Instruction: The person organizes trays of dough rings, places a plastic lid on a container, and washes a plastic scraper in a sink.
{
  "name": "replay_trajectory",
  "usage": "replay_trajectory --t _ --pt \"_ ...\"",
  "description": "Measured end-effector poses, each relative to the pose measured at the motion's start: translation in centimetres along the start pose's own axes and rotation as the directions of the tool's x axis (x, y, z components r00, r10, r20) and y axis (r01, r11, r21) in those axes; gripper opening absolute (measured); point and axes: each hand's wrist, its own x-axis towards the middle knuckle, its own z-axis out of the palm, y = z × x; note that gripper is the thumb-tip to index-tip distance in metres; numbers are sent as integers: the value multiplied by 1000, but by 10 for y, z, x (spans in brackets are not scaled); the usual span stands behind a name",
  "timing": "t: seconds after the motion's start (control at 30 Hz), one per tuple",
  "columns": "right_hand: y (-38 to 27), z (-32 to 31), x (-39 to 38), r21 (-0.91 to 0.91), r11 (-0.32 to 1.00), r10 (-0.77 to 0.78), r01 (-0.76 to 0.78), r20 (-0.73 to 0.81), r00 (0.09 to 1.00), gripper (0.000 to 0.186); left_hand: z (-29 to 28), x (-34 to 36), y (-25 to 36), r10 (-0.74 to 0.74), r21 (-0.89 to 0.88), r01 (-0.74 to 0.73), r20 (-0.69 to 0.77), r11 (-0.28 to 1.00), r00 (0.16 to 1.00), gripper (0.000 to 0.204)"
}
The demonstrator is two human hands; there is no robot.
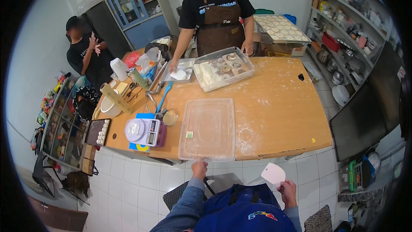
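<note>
Pale walls [283, 0]; white tiled floor [143, 180]; blue-grey cabinet [146, 33] left; crowded shelves [346, 36] right

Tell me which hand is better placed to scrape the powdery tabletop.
Probably the right hand: it holds the pale pink dough scraper, and powdery tabletop lies ahead of it. The left hand is at the near edge of the translucent plastic lid.
</note>
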Motion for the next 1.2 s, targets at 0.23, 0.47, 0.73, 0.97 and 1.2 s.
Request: replay_trajectory --t 0.23,0.47,0.73,0.97,1.2 --pt "-26 53 46 -34 971 -237 235 -142 961 34 4 -23 8 -22 -303 48 87 952 996 20" --pt "-39 59 106 -9 973 -230 230 -84 970 37 11 -36 6 -30 -456 75 106 887 994 23" --pt "-50 40 154 -697 482 -677 530 87 731 36 25 -34 8 -30 -475 105 163 874 986 16" --pt "-129 47 137 -978 77 -559 193 118 821 19 32 -84 11 150 -531 -21 201 847 968 41" --pt "-156 28 199 -852 -104 -503 513 490 712 21 3 -151 -32 206 -576 -181 -22 797 978 47"
